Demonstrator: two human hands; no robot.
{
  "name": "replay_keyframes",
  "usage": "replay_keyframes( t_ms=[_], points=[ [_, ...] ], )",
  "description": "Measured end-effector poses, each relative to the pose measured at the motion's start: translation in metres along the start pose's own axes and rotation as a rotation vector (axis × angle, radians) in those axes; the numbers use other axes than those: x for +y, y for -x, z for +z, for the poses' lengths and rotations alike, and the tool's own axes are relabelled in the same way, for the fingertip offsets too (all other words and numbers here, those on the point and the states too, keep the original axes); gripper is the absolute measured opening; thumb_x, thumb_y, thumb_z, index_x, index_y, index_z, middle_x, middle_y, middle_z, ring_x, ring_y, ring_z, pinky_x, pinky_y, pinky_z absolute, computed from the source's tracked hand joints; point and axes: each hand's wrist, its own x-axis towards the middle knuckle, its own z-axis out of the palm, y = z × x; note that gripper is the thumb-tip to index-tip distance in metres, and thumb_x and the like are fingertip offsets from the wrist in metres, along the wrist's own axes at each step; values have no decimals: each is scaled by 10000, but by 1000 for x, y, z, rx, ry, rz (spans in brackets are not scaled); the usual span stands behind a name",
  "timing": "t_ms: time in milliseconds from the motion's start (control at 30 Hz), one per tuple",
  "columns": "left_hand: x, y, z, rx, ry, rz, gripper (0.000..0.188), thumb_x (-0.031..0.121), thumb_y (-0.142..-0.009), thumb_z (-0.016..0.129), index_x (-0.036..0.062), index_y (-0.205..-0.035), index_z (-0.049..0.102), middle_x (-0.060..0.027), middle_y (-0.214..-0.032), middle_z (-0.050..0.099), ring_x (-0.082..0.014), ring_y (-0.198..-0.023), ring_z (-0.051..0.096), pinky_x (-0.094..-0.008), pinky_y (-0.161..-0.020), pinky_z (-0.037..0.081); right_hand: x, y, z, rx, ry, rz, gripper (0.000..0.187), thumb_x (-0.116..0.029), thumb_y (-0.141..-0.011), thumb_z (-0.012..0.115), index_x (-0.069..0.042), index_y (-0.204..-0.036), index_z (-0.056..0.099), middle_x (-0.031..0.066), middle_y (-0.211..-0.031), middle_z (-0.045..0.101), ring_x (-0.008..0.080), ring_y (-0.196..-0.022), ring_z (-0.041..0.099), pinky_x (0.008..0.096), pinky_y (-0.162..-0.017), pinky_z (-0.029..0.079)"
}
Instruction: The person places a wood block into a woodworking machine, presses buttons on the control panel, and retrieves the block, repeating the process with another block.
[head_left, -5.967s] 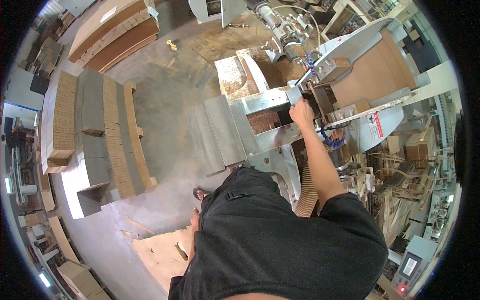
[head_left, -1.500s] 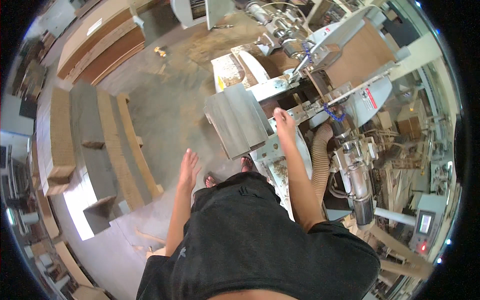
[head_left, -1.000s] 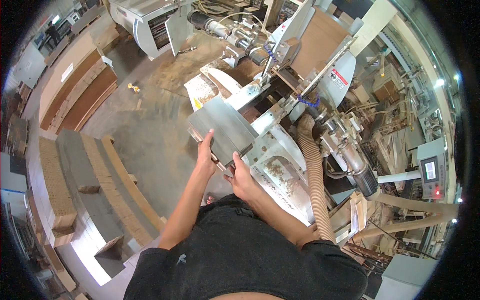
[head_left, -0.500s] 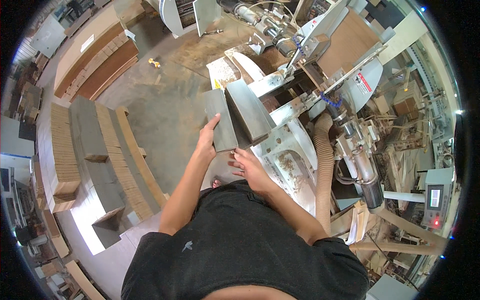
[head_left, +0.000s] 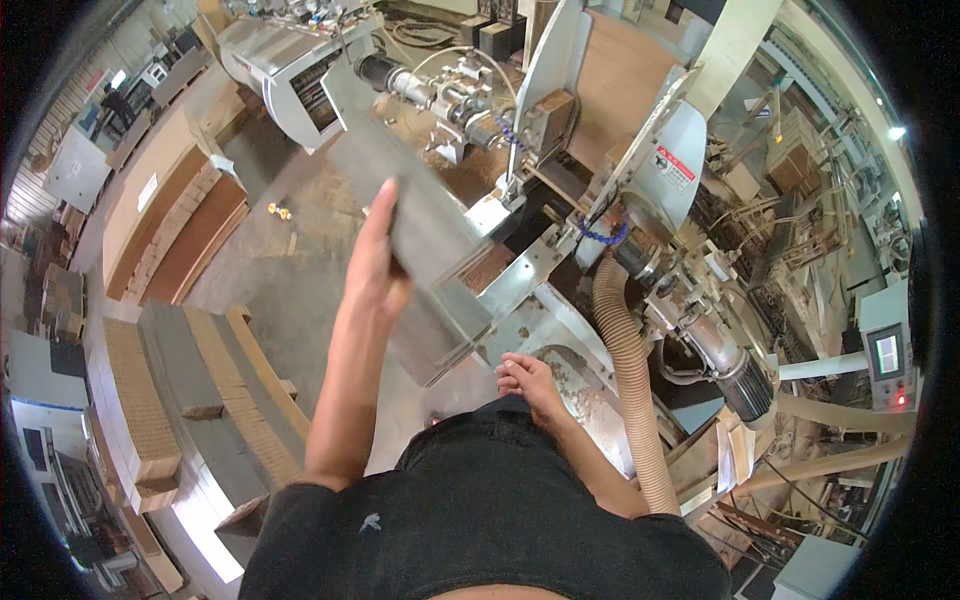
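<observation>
My left hand grips a flat grey board, its thumb lying along the top face and its fingers hidden underneath. The board is raised and tilted, its far end blurred. Below it, a stack of similar grey boards rests at the near end of the machine; what supports it is mostly hidden. Beside the stack's near right corner is my right hand, apart from the boards. Its fingers are loosely curled together, and nothing shows in them.
A woodworking machine with metal rails, motors and a ribbed hose stands ahead and right. A control box is at far right. Stacked curved boards lie at left, with more brown boards behind. A small yellow object is on the floor.
My left hand has lifted a grey board up and away over the stack. My right hand has drawn off the board's edge, its fingers now curled. The view has turned right.
</observation>
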Motion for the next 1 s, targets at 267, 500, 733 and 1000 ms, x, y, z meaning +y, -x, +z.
replay_keyframes(
  t_ms=[267,500,733,1000],
  points=[
    [-35,-119,217,-381,-36,-100,493,454,-843,535,128,-1203,448,-99,-1215,497,-277,-1141,443,-627,-905,272,-22,-20,-36,51,-57,-90,321,-189,-879,527,5,-1134,515,89,-956,574,139,-761,534,259,-593,452],
    [-60,-197,361,-320,-133,-158,459,434,-905,434,106,-1226,433,-43,-1259,482,-226,-1146,455,-477,-921,333,-20,-29,-78,80,-82,-181,355,-198,-873,526,34,-1141,515,83,-959,601,130,-783,569,262,-656,454],
    [-96,-302,419,-507,119,-209,708,666,-829,291,121,-1239,482,-116,-1197,543,-319,-1149,474,-573,-992,257,-36,-37,-85,76,-96,-116,311,-177,-883,522,6,-1134,529,64,-951,614,127,-790,584,246,-693,441],
    [-98,-324,446,-459,166,-144,686,644,-835,320,114,-1241,479,-115,-1210,532,-318,-1160,463,-556,-1001,250,-53,-40,-90,83,-112,-94,302,-163,-883,526,14,-1128,529,67,-943,613,129,-785,583,253,-726,447]
  ],
)
